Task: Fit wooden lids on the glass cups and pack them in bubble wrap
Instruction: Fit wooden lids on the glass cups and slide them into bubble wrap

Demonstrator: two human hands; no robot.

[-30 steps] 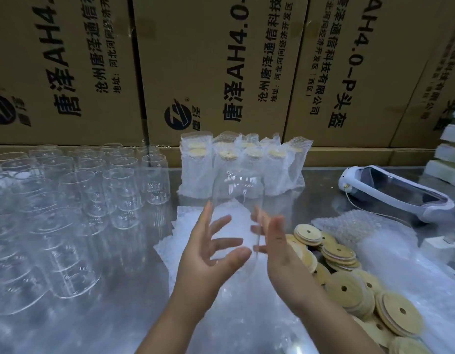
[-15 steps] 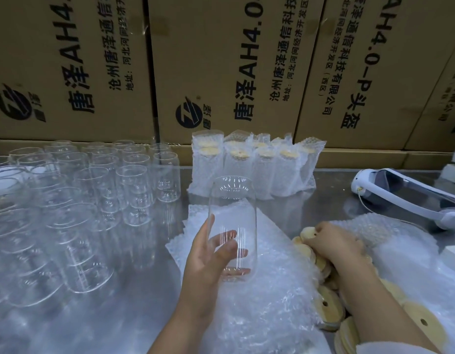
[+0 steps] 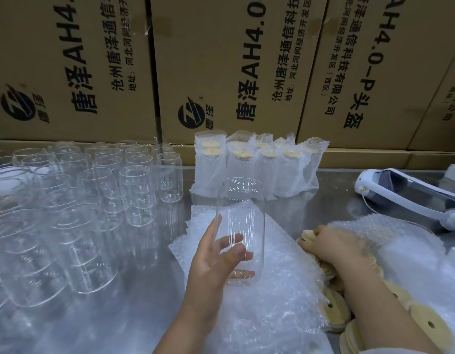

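- L hand [image 3: 216, 261] held one glass cup [image 3: 240, 221] low down. Thumb was in front & fingers were wrapped round the back, seen thru the glass.
- The cup stood upright, open end up, over the bubble wrap sheets [image 3: 272, 302] in the middle. Couldn't tell if its bottom touched them.
- R hand [image 3: 333, 245] lay palm down on the pile of wooden lids [image 3: 425, 323] at the right. Its fingers bent down by one lid [image 3: 308, 235]. Couldn't tell if it gripped that lid.
- The lids were round w/ a small hole each, piled loosely.
- More bubble wrap [image 3: 389, 233] lay just behind the R hand.
- At the back of the shiny table [image 3: 144, 315] stood a row of wrapped cups [image 3: 246, 169] w/ lids on.
- On the left stood lots of bare cups [image 3: 98, 185], close together.
- Far right lay a white headset [image 3: 405, 192] w/ a thin cable.
- Behind it all stood big brown boxes [image 3: 221, 60] w/ black print.
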